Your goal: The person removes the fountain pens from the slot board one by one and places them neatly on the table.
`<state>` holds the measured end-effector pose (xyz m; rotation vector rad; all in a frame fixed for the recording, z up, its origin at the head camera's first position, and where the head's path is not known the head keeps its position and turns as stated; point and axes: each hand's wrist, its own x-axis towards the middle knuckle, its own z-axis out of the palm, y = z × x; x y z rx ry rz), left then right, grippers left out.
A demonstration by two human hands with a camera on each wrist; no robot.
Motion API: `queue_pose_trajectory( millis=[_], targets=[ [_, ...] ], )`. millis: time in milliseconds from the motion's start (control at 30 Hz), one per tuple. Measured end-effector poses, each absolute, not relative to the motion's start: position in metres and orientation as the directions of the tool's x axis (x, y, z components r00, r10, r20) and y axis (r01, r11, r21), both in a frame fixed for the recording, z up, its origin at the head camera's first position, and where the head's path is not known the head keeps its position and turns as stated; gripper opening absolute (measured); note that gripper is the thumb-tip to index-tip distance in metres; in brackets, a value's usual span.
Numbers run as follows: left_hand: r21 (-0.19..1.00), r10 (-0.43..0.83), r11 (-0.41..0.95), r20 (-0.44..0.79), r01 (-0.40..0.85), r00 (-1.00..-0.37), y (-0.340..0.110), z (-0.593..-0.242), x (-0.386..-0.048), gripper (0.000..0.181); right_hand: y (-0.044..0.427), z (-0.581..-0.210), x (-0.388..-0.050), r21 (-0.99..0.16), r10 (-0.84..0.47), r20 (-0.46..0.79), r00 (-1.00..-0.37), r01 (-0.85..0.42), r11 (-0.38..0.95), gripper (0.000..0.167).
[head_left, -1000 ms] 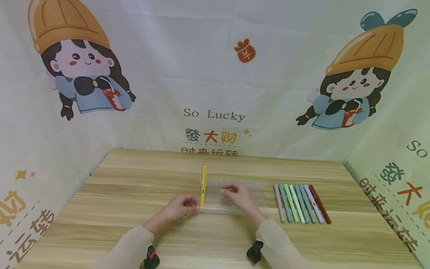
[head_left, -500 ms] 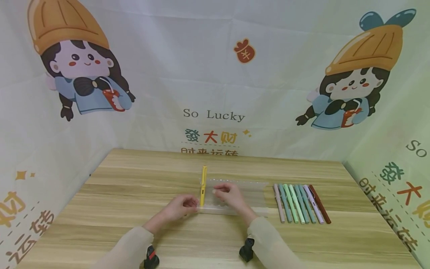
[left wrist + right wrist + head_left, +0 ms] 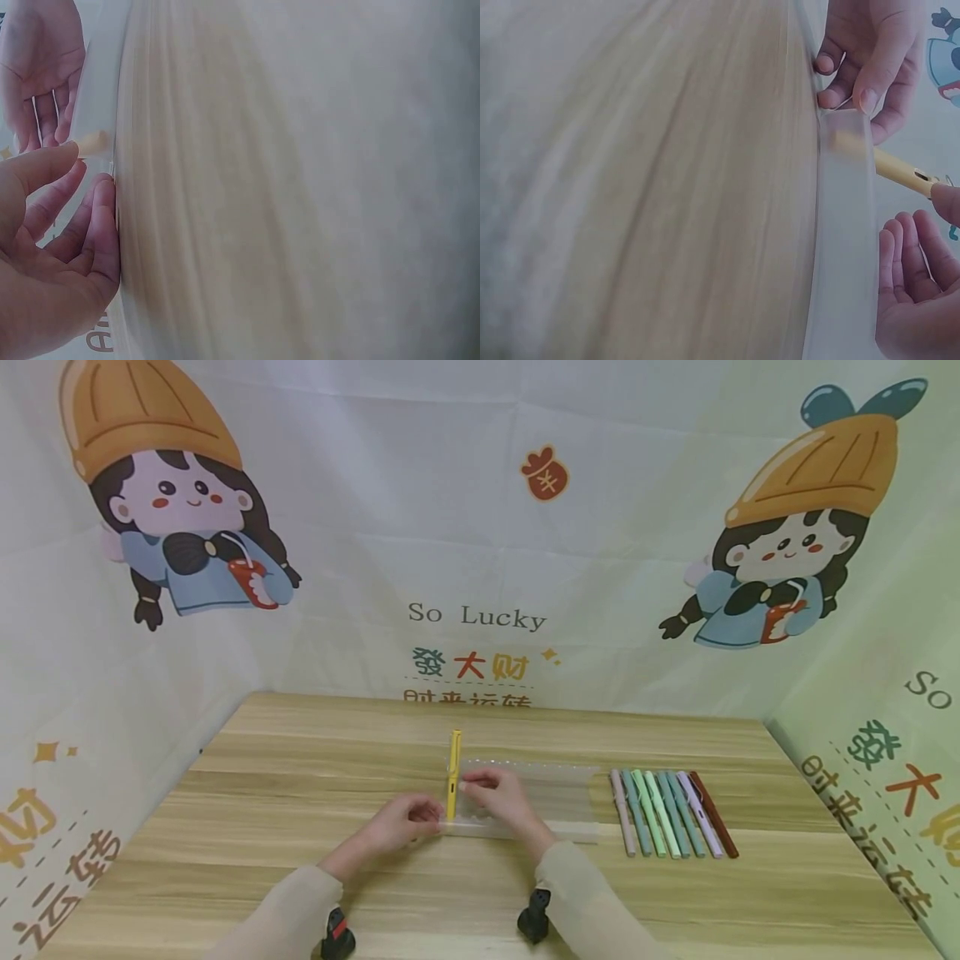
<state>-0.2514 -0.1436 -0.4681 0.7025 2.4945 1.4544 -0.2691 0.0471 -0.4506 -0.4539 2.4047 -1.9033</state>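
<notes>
A yellow pen [image 3: 453, 764] stands upright in the left end of a clear plastic pen holder [image 3: 525, 832]. In the right wrist view the pen's lower end shows through the holder's frosted front wall [image 3: 847, 247]. My left hand [image 3: 405, 820] pinches the holder's left end, its thumb and fingers on the corner. My right hand [image 3: 501, 795] is over the holder, thumb and fingertips beside the pen's barrel. In the right wrist view its thumb [image 3: 946, 202] overlaps the pen, while the other fingers [image 3: 904, 255] are fairly straight; whether they touch it I cannot tell.
Several pens lie side by side right of the holder, among them a pink pen [image 3: 623, 814], light green pens [image 3: 663, 817] and a dark red pen [image 3: 715, 817]. A printed cloth [image 3: 480, 527] surrounds the back and sides of the wooden table [image 3: 300, 752].
My right hand has moved left over the holder, up to the yellow pen. My left hand, the holder and the pens have stayed in place.
</notes>
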Motion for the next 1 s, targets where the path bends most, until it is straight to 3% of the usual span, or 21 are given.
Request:
queue_pose_trajectory(
  millis=[1000],
  targets=[
    [0.859,0.486,0.398,0.101,0.322,-0.868,-0.144,-0.466,-0.25,0.014,0.032,-0.449,-0.273,-0.955,-0.216,0.145,-0.966,-0.194,0.226,0.022]
  ],
)
